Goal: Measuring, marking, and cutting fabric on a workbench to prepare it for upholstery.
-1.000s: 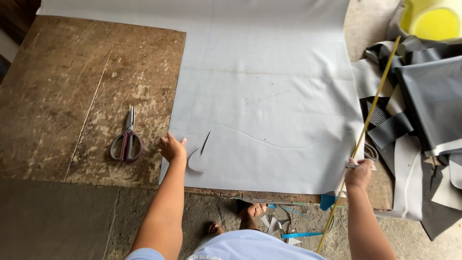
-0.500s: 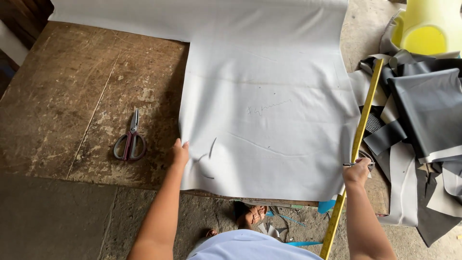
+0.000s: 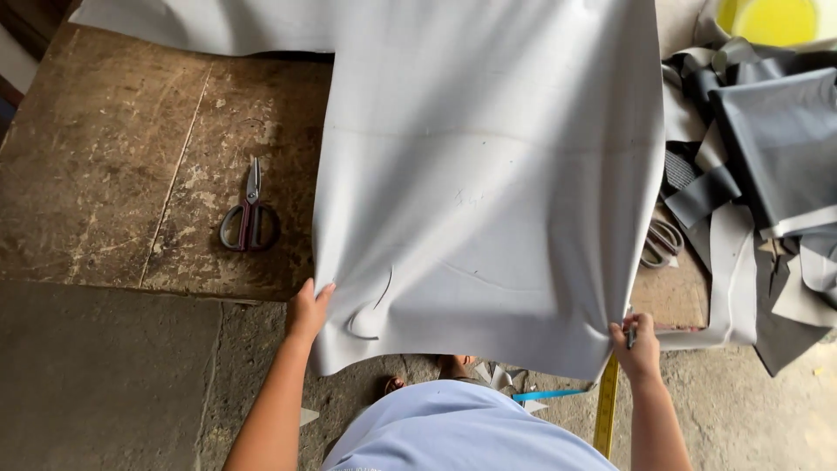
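From the head camera, a large grey sheet (image 3: 488, 183) hung over the near edge of a worn wooden table (image 3: 131, 174), its lower edge lifted toward the person. The left hand (image 3: 307, 311) gripped the sheet's lower left corner at about 7 o'clock, fingers curled over the edge, just beside a short curved cut in the material. The right hand (image 3: 636, 349) sat at about 5 o'clock, pinching the sheet's lower right corner closed between fingers and thumb — a small dark object showed in that grip too, too small to make out. A yellow ruler (image 3: 606, 406) hung below the right hand, pointing to the floor.

At 9 o'clock from the sheet, scissors (image 3: 249, 218) lay flat on the table, well apart from the left hand. At 3 o'clock lay a heap of dark grey scraps (image 3: 767, 148), and a yellow bucket (image 3: 772, 17) stood at 1 o'clock.
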